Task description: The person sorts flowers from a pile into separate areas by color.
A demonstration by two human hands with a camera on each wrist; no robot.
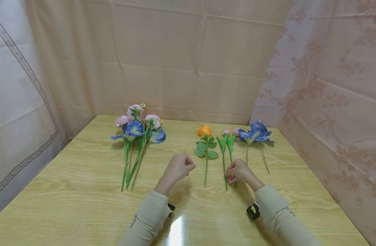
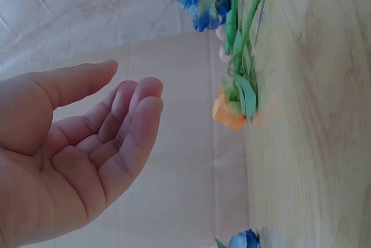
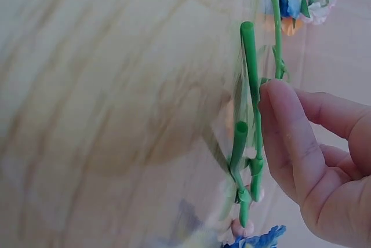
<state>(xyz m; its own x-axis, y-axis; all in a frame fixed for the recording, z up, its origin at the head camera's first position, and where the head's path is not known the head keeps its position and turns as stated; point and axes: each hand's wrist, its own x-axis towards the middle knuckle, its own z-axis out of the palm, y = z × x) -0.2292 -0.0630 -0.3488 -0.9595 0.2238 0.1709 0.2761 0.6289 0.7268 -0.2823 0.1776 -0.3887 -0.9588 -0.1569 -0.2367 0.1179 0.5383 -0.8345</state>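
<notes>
My left hand (image 1: 177, 167) hovers over the table left of the orange rose (image 1: 204, 130). Its fingers are loosely bent with nothing between them and the thumb, as the left wrist view shows. My right hand (image 1: 241, 170) is low at the stems of two pink tulips (image 1: 224, 147), whose green leaves point away from me. In the right wrist view its fingertips (image 3: 275, 91) come right beside one green stem (image 3: 252, 68), not wrapped round it. Just right of that hand lie blue irises (image 1: 257, 131) on thin stems, partly covered by the hand.
A bunch of pink blooms (image 1: 152, 119) and blue irises (image 1: 134, 129) lies at the left, stems toward me. The wooden table (image 1: 68, 212) ends at a beige cloth (image 1: 163, 61) behind, with patterned cloth (image 1: 335, 85) at the right.
</notes>
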